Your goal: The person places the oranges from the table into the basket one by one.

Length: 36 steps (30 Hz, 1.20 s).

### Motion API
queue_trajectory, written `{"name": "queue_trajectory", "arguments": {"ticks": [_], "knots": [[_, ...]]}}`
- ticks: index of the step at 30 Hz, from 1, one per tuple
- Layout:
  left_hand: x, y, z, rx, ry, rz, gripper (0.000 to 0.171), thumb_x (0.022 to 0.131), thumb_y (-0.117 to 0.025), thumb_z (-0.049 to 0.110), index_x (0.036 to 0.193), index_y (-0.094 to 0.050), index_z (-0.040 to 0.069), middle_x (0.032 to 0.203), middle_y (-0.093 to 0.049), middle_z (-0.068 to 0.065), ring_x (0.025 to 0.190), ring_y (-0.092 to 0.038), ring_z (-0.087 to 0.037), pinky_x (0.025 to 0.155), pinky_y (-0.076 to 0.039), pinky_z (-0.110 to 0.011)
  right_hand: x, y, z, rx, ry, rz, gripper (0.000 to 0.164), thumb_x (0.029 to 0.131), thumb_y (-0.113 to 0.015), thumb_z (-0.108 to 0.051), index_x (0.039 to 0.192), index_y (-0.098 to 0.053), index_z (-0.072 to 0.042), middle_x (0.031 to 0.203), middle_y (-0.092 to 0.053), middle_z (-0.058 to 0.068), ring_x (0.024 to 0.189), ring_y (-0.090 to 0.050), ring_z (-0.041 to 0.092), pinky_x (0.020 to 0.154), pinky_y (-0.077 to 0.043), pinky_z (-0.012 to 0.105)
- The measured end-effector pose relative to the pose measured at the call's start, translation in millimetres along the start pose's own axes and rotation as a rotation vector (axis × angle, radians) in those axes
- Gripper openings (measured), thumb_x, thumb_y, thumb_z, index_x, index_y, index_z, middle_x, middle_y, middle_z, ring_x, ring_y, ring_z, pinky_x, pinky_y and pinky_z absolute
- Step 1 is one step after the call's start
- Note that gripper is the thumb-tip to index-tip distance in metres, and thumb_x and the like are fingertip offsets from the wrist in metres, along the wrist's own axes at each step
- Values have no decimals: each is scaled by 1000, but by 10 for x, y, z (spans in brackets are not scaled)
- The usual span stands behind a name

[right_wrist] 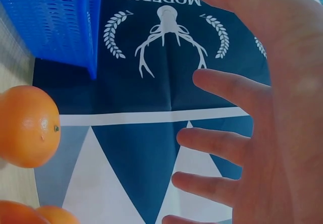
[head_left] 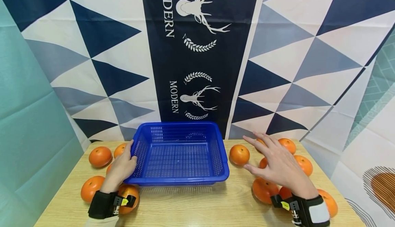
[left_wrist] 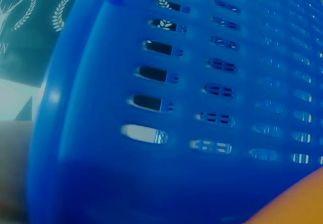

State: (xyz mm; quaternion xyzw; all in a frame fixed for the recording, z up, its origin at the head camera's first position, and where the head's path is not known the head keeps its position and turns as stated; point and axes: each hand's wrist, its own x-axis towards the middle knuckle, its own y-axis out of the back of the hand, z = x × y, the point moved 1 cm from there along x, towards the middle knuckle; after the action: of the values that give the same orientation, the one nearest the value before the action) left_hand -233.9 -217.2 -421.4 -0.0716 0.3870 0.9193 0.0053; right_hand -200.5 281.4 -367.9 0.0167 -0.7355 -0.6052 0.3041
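Observation:
A blue plastic basket (head_left: 182, 180) with slotted walls stands in the middle of the head view, with nothing inside. My left hand (head_left: 121, 166) grips its left rim, thumb on the inner side; the left wrist view is filled by the perforated basket wall (left_wrist: 101, 148). To the right of the basket, my right hand (head_left: 276, 163) is held over a group of oranges, its fingers spread and holding nothing. One orange (head_left: 239, 155) lies between that hand and the basket. The right wrist view shows the spread fingers (right_wrist: 217, 143) apart from the nearby orange (right_wrist: 28, 128).
Several oranges lie left of the basket, among them one orange (head_left: 100, 156) at the back and another (head_left: 92, 188) nearer. More sit at the right, including an orange (head_left: 303, 165) near the edge of the wooden table (head_left: 185, 208). A patterned cloth (head_left: 197, 59) hangs behind.

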Motion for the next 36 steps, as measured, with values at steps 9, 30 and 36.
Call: {"name": "queue_trajectory", "arguments": {"ticks": [9,30,36], "knots": [[33,-27,41,-7,-9,12,73,116,-36,14,180,-4,0,179,-26,-41,157,-45,-63,128,-35,-81,32,-26,43,-14,-25,-23,85,87,-87,-60,162,-62,-27,167,-57,21,140,-61,50,100,-60,74],[-14,-11,-3,-26,26,12,74,115,-33,15,179,-1,-3,179,-24,-42,155,-46,-63,128,-34,-82,154,-71,185,99,-14,-121,93,83,-94,-53,161,-59,-18,157,-57,33,125,-69,51,91,-64,72],[-6,-15,21,-25,24,14,74,116,-34,15,179,-1,-2,179,-25,-41,158,-43,-63,130,-33,-81,299,-71,222,111,-25,-170,95,83,-95,-52,163,-57,-18,158,-57,34,121,-71,50,92,-64,70]]}}
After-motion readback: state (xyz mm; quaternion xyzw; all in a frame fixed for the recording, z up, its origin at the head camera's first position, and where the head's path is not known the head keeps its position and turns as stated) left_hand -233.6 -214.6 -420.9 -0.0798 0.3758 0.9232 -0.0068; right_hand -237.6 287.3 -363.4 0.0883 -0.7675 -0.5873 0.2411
